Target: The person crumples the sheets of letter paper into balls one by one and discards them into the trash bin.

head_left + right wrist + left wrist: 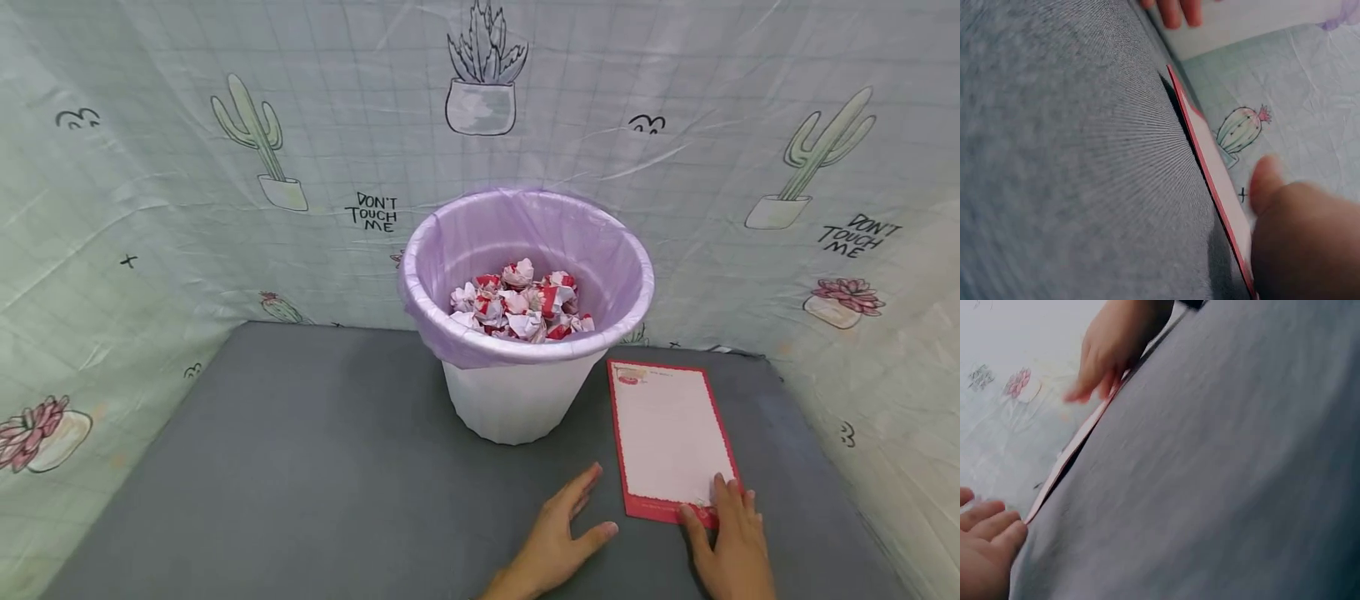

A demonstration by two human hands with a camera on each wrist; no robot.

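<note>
A sheet of white paper with a red border [671,433] lies on the grey table to the right of the bin. My right hand [731,537] touches its near right corner with straight fingers, thumb at the near edge. To the left of the sheet my left hand [553,537] is held with fingers extended and thumb apart, nothing between them. Seen edge-on in the right wrist view, the sheet [1213,165] rises slightly off the cloth, with the right thumb [1266,184] beside it. In the left wrist view the left fingers [997,528] overlap one end of the sheet.
A white bin [510,400] lined with a purple bag [442,321] stands behind the hands. Several crumpled red and white paper balls [525,304] lie inside it. Grey cloth covers the table [300,467], and a curtain printed with cacti [337,125] surrounds it.
</note>
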